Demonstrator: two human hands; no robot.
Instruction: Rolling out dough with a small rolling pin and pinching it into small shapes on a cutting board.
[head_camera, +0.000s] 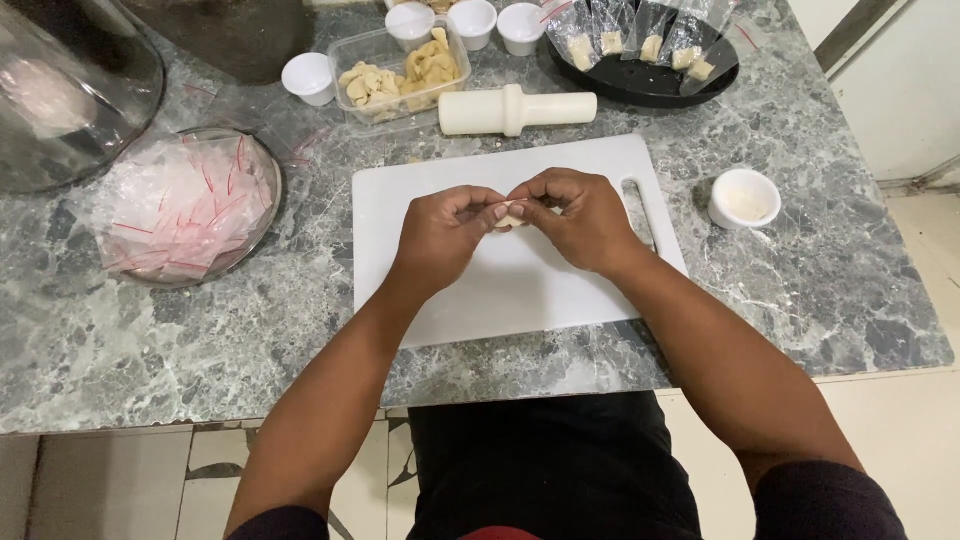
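My left hand (442, 232) and my right hand (577, 217) meet over the middle of a white cutting board (520, 290). Together they pinch a small pale piece of dough (513, 214) between the fingertips; most of it is hidden by my fingers. A white rolling pin (517, 109) lies just beyond the board's far edge. Behind the pin stands a clear plastic tub (398, 72) of pale dough pieces.
A glass bowl (190, 205) of clear bags with red strips sits at the left. A black plate (645, 55) holds several bagged pieces at the back right. Small white cups (308, 77) stand at the back, one white cup (744, 198) right of the board. The marble counter edge (500, 395) runs near me.
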